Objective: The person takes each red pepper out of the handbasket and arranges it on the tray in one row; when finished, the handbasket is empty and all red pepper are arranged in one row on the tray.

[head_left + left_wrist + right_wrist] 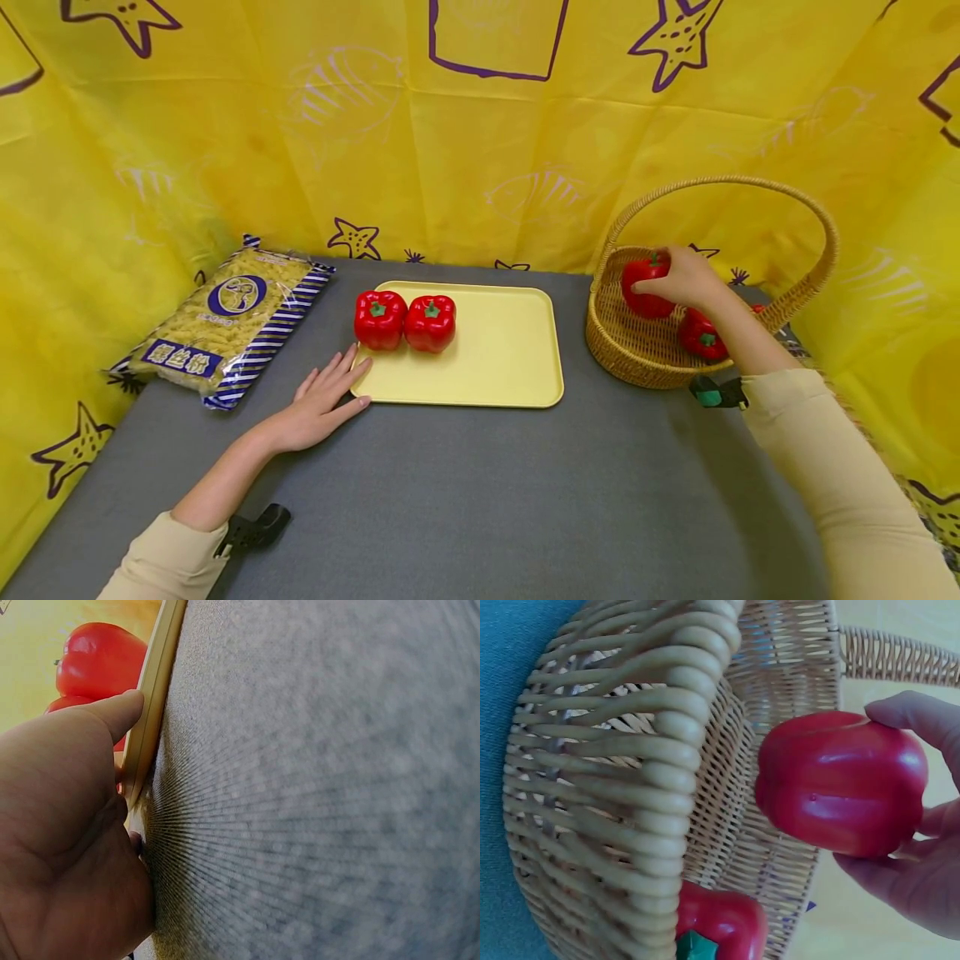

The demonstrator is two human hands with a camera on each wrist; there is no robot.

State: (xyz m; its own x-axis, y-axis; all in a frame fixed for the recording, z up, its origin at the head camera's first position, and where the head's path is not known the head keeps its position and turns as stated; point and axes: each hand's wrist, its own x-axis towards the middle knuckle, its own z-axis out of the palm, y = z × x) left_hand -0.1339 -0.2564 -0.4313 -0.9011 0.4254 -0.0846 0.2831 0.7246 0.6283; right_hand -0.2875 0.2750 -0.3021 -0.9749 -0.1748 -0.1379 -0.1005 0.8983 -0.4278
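My right hand [686,279] grips a red bell pepper [840,784] with thumb and fingers, at the opening of the wicker basket [637,367]. Inside the basket lies another red pepper [701,337] with a green stem, partly behind my wrist; a bit of red also shows past the forearm. At the left end of the yellow tray [502,350] sit two red bell peppers, one at the edge [378,321] and one beside it [431,323]. My left hand [322,404] rests with straight, spread fingers at the tray's left edge, its thumb near the front corner.
A clear bag of pasta [232,321] with blue-and-white striped ends lies on the grey table [480,500], left of the tray. The basket's tall arched handle [723,179] rises over its opening. A yellow patterned cloth [465,150] hangs behind and at both sides.
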